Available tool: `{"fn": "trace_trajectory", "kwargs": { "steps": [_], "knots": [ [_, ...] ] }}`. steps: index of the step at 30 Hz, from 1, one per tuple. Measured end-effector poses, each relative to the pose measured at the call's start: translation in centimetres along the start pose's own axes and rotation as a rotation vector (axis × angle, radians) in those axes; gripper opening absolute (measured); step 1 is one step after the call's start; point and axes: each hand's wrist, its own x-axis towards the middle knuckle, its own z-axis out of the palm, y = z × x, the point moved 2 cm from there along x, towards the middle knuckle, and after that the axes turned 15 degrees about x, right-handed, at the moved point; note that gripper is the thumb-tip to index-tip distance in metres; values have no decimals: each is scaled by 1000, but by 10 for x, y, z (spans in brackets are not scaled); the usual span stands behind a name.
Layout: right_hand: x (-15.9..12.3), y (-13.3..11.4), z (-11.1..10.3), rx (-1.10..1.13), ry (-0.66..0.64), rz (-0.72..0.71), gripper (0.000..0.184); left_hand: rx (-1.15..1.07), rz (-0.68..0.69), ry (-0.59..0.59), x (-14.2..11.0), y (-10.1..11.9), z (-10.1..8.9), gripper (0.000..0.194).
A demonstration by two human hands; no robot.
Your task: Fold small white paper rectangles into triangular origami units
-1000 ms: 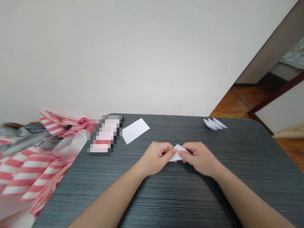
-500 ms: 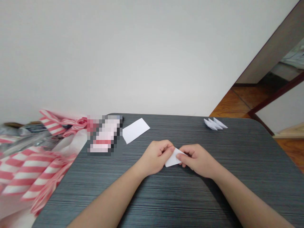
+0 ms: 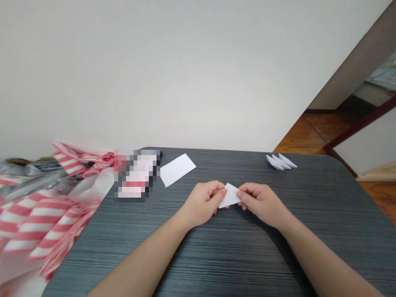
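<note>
A small folded piece of white paper (image 3: 229, 195) is held between both hands just above the dark striped table (image 3: 216, 255). My left hand (image 3: 206, 202) pinches its left side with curled fingers. My right hand (image 3: 258, 202) pinches its right side the same way. Further back on the table lies a flat white paper rectangle (image 3: 177, 169). At the far right edge sit several folded white paper pieces (image 3: 281, 161) side by side.
Red and white striped bags (image 3: 46, 214) and clear plastic pile up beside the table's left edge. A blurred-out object (image 3: 136, 175) rests at the back left of the table. A white wall rises behind; wooden floor (image 3: 297, 136) shows at the right.
The folded paper has been turned between my fingers and now shows a flatter, wider face. Both hands stay in the same place on the table.
</note>
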Motion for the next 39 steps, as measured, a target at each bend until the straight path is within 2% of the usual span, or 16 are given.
{"fn": "trace_trajectory", "kwargs": {
  "steps": [1,2,4,6,12,18,23,28,34,39],
  "knots": [
    [0,2,0,24,-14,-31,12,-25,-10,-6,0,0,0,31],
    [0,4,0,54,-21,-76,17,-59,-19,-12,1,-1,1,31],
    [0,6,0,95,-70,-154,39,-131,-31,-19,2,-2,2,30],
    [-1,7,-1,49,-106,-222,45,-186,-35,-19,3,-3,2,29],
    [-1,-1,-1,-182,-128,-379,21,-228,-35,-14,4,-5,3,29],
    [-1,-7,0,-250,-120,-464,10,-176,-24,-39,3,-4,3,32],
    [-2,-12,1,-265,-104,-461,10,-66,2,-38,2,-3,1,32],
    [-2,-12,2,-279,-43,-437,12,-73,52,-60,0,-2,1,33],
    [-2,-7,2,-345,66,-293,5,-214,104,-104,-1,-1,6,34],
    [-2,3,3,-188,71,-214,11,-170,53,-113,0,1,5,23]
  ]
}}
